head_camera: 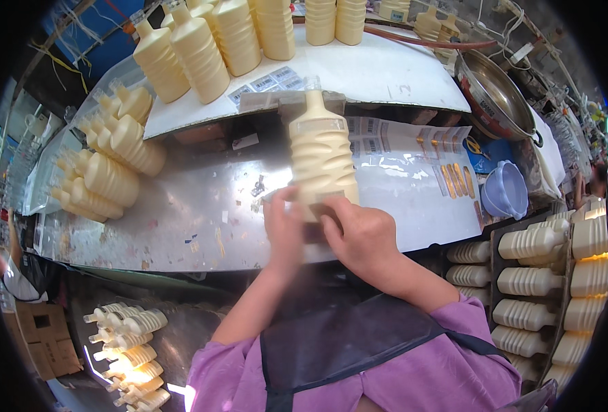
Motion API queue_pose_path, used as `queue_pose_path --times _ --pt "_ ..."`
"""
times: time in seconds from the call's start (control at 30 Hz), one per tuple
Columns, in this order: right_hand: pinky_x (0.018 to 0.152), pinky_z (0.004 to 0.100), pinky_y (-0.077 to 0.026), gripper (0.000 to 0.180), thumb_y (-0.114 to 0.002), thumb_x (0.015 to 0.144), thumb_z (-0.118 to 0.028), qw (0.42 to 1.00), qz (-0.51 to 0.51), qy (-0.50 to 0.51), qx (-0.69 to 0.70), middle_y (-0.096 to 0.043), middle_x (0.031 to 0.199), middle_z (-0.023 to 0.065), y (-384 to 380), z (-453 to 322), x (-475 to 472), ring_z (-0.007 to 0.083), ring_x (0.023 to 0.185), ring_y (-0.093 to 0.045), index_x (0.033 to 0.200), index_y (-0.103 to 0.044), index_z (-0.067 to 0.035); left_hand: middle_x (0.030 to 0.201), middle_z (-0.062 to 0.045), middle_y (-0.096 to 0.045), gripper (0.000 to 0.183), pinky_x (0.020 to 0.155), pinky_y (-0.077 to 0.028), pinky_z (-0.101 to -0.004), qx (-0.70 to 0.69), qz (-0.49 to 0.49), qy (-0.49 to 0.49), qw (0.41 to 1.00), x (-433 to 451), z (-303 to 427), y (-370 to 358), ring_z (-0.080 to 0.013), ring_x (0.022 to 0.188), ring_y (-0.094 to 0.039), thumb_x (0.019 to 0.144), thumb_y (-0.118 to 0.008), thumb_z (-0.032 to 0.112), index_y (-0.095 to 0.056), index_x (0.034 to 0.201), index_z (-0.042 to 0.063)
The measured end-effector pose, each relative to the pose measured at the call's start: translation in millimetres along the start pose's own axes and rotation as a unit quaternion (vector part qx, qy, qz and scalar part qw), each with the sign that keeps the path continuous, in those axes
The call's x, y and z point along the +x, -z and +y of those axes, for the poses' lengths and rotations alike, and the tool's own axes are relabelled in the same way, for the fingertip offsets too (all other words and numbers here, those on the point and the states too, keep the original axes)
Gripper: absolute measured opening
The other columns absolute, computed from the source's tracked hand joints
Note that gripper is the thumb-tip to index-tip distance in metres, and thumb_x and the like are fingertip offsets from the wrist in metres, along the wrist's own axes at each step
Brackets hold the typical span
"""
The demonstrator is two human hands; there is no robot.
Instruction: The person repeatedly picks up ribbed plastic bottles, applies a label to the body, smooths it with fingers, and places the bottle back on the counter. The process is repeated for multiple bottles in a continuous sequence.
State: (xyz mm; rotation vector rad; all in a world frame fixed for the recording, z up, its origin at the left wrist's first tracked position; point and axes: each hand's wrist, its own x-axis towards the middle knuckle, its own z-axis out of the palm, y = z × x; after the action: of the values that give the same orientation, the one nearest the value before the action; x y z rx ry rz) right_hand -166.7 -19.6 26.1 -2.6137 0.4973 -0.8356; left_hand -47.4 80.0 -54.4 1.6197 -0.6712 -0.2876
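A cream-coloured ribbed plastic bottle [320, 149] with a clear neck lies in front of me, its neck pointing away and resting against a block at the shelf's edge. A pale label strip crosses its shoulder, and a small one is near its base. My right hand [360, 232] is at the lower right of the bottle, its fingers bent onto the surface by the small strip. My left hand [285, 232], blurred, is at the bottle's lower left with its fingers raised; whether it holds anything cannot be told. Sheets of barcode stickers [371, 135] and gold strip stickers [457, 180] lie to the right.
Upright cream bottles [199, 56] stand on the white raised board [391, 72]. More bottles [111, 175] lie stacked at the left of the metal table [170, 221]. At the right are a metal pan [497, 95], scissors [476, 148], a blue bucket [504, 190] and racked bottles [528, 280].
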Motion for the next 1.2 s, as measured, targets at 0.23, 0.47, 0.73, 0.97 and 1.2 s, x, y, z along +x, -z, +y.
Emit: queue_pose_path --times 0.23,0.47,0.73,0.97,1.2 --pt "0.063 0.0354 -0.056 0.021 -0.075 0.089 -0.012 0.991 0.026 -0.127 0.031 -0.074 0.083 0.0135 18 34 -1 0.0301 0.071 -0.073 0.108 -0.071 -0.007 0.13 -0.019 -0.054 0.065 0.106 -0.042 -0.045 0.026 -0.022 -0.011 0.999 -4 -19 -4 -0.0348 0.123 -0.051 0.082 -0.078 0.024 -0.05 0.137 0.003" --pt "0.07 0.0353 -0.055 0.034 -0.077 0.073 0.003 0.987 0.092 0.129 -0.006 -0.075 0.099 0.0088 8 35 -15 0.0248 0.085 -0.072 0.104 -0.073 -0.008 0.135 -0.018 -0.053 0.072 0.107 -0.044 -0.0435 0.002 -0.064 -0.002 0.998 0 -39 3 -0.0333 0.126 -0.053 0.081 -0.081 0.023 -0.048 0.142 0.003" --pt "0.074 0.0352 -0.051 0.036 -0.073 0.073 -0.007 0.986 0.026 0.158 -0.041 -0.072 0.102 0.0073 12 7 1 0.0223 0.089 -0.07 0.109 -0.072 -0.004 0.136 -0.016 -0.057 0.078 0.111 -0.041 -0.0417 0.076 -0.091 -0.031 0.992 0 -28 15 -0.0294 0.127 -0.054 0.075 -0.087 0.022 -0.053 0.143 0.002" --pt "0.075 0.0346 -0.052 0.034 -0.069 0.076 -0.009 0.983 0.01 0.183 -0.027 -0.07 0.108 0.0088 13 4 -2 0.0226 0.093 -0.07 0.11 -0.073 -0.005 0.114 -0.015 -0.068 0.066 0.092 -0.048 -0.0438 0.164 -0.026 -0.128 0.978 -1 2 10 -0.035 0.105 -0.061 0.071 -0.086 0.017 -0.064 0.132 0.005" --pt "0.067 0.0339 -0.05 0.032 -0.072 0.077 -0.007 0.981 -0.029 0.191 -0.035 -0.069 0.091 0.007 25 -5 9 0.0213 0.077 -0.067 0.108 -0.071 -0.004 0.111 -0.013 -0.068 0.071 0.089 -0.047 -0.0442 0.186 0.006 -0.2 0.962 1 9 0 -0.0359 0.1 -0.061 0.064 -0.092 0.019 -0.065 0.128 0.005"
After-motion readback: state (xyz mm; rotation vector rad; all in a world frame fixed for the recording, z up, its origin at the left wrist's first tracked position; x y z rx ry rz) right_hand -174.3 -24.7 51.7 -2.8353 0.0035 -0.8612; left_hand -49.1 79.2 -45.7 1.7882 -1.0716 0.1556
